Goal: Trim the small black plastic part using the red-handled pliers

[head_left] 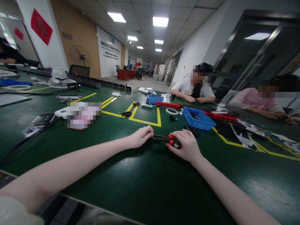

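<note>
In the middle of the head view my right hand [186, 144] is wrapped around the red and black handles of a pair of pliers [173, 143]. The jaws of the pliers point left, toward my left hand [142, 137]. My left hand is closed in a pinch at the tip of the jaws; a small dark part [156, 139] shows between the two hands, too small to name. What the left fingertips grip is mostly hidden. Both hands are just over the green table [131, 184].
A blue bin [199, 120] holding dark parts stands beyond my right hand. Small black parts [126, 113] lie near yellow tape outlines. A phone [84, 116] and cables lie at the left. Two people sit across on the right, beside red strips [225, 117].
</note>
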Available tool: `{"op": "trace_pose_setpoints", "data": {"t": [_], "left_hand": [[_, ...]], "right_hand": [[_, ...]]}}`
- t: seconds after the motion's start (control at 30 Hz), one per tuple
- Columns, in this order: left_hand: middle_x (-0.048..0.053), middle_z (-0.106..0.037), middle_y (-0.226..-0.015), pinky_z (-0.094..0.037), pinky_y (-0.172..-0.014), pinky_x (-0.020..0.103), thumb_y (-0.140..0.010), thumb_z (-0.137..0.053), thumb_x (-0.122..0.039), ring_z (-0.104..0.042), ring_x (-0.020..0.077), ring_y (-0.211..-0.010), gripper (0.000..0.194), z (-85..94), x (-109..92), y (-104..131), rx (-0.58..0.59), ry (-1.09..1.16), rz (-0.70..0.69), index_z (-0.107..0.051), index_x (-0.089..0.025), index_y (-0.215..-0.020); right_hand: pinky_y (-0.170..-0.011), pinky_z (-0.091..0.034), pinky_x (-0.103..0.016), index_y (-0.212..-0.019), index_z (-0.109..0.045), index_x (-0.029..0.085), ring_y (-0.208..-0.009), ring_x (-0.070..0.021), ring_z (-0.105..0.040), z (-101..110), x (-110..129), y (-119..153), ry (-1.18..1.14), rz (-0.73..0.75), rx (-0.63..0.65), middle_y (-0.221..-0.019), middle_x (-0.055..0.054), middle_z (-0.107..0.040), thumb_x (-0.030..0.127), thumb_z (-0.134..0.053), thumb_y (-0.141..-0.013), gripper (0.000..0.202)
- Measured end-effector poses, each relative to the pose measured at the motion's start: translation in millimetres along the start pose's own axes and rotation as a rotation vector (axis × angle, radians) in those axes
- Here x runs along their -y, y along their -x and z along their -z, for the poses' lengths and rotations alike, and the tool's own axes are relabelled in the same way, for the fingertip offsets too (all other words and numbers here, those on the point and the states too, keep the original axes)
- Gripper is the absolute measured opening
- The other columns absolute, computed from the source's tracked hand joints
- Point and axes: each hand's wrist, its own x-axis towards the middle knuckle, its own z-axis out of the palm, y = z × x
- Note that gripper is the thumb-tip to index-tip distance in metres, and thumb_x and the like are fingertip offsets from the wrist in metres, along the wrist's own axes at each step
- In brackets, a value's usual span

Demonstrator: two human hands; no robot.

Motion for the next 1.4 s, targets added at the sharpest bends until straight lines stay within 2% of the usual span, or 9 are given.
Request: {"op": "trace_pose_setpoints", "data": {"t": [0.13, 0.33, 0.47, 0.57, 0.67, 0.87, 1.1, 1.23, 1.4], "left_hand": [[0.000, -0.053, -0.082, -0.043, -0.071, 0.026, -0.096, -0.040, -0.021, -0.050, 0.0143, -0.076, 0.010, -1.4, -4.0, 2.0, -0.019, 0.092, -0.005, -0.046, -0.018, -0.088], [0.000, -0.052, -0.084, -0.045, -0.073, 0.026, -0.093, -0.046, -0.017, -0.051, 0.0135, -0.076, 0.002, -4.9, -4.2, 0.4, -0.078, 0.251, -0.017, -0.047, -0.017, -0.095], [0.003, -0.057, -0.090, -0.048, -0.080, 0.028, -0.088, -0.050, -0.011, -0.058, 0.0145, -0.084, 0.015, -7.6, -2.5, -0.6, -0.102, 0.368, -0.020, -0.049, -0.016, -0.102], [0.004, -0.061, -0.091, -0.049, -0.081, 0.029, -0.085, -0.053, -0.007, -0.060, 0.0143, -0.084, 0.018, -8.1, -1.5, -1.1, -0.102, 0.355, -0.006, -0.055, -0.014, -0.102], [0.004, -0.065, -0.089, -0.050, -0.080, 0.029, -0.083, -0.057, -0.008, -0.061, 0.0139, -0.081, 0.013, -7.0, -1.8, -1.8, -0.108, 0.306, 0.028, -0.061, -0.012, -0.095], [0.003, -0.067, -0.084, -0.050, -0.079, 0.029, -0.083, -0.060, -0.012, -0.062, 0.0140, -0.079, 0.008, -4.9, -2.8, -2.9, -0.094, 0.286, 0.062, -0.064, -0.012, -0.090], [0.004, -0.064, -0.090, -0.049, -0.084, 0.030, -0.086, -0.056, -0.009, -0.061, 0.0144, -0.084, 0.028, -5.7, 0.6, -1.8, -0.123, 0.299, 0.029, -0.058, -0.012, -0.113], [0.004, -0.065, -0.091, -0.050, -0.085, 0.030, -0.085, -0.057, -0.007, -0.062, 0.0137, -0.085, 0.029, -5.7, -0.1, -2.6, -0.109, 0.291, 0.044, -0.061, -0.011, -0.113], [0.006, -0.069, -0.095, -0.051, -0.085, 0.029, -0.085, -0.058, -0.006, -0.064, 0.0144, -0.085, 0.022, -5.7, -1.0, -3.8, -0.117, 0.287, 0.069, -0.066, -0.010, -0.104]], "right_hand": [[-0.093, -0.043, -0.044, -0.100, -0.063, 0.021, -0.092, -0.0252, -0.064, 1.0, -0.5, 0.1, -0.017, -0.009, -0.020, -0.097, -0.008, -0.071, 0.044, -0.064, -0.081, 0.029], [-0.077, -0.050, -0.039, -0.103, -0.064, 0.020, -0.090, -0.0260, -0.063, 2.9, 0.7, -0.6, -0.069, -0.058, 0.009, -0.097, -0.010, -0.069, 0.042, -0.063, -0.083, 0.030], [-0.078, -0.051, -0.037, -0.103, -0.064, 0.020, -0.090, -0.0255, -0.063, 1.8, 0.4, -0.4, -0.073, -0.073, 0.010, -0.097, -0.009, -0.069, 0.043, -0.063, -0.084, 0.030], [-0.078, -0.052, -0.037, -0.103, -0.064, 0.020, -0.091, -0.0253, -0.063, 0.9, -0.5, -0.2, -0.059, -0.073, 0.006, -0.098, -0.009, -0.069, 0.042, -0.063, -0.083, 0.030], [-0.078, -0.052, -0.037, -0.102, -0.064, 0.020, -0.090, -0.0247, -0.063, 0.4, -1.3, -0.4, -0.047, -0.075, 0.000, -0.097, -0.009, -0.069, 0.042, -0.063, -0.083, 0.029], [-0.073, -0.051, -0.036, -0.098, -0.063, 0.018, -0.086, -0.0240, -0.063, -0.2, -2.6, 0.5, -0.050, -0.071, 0.033, -0.092, -0.009, -0.068, 0.044, -0.062, -0.084, 0.029], [-0.072, -0.050, -0.036, -0.097, -0.064, 0.018, -0.084, -0.0237, -0.063, -1.7, -2.8, 1.4, -0.011, -0.057, 0.041, -0.091, -0.009, -0.069, 0.046, -0.062, -0.084, 0.031], [-0.074, -0.050, -0.036, -0.100, -0.064, 0.017, -0.086, -0.0243, -0.063, 0.1, -1.9, 0.5, 0.018, -0.068, 0.017, -0.094, -0.010, -0.069, 0.046, -0.063, -0.084, 0.034], [-0.073, -0.049, -0.036, -0.099, -0.065, 0.016, -0.086, -0.0240, -0.063, 2.0, -0.3, -0.7, 0.048, -0.074, 0.016, -0.093, -0.009, -0.069, 0.046, -0.062, -0.084, 0.033]]}}
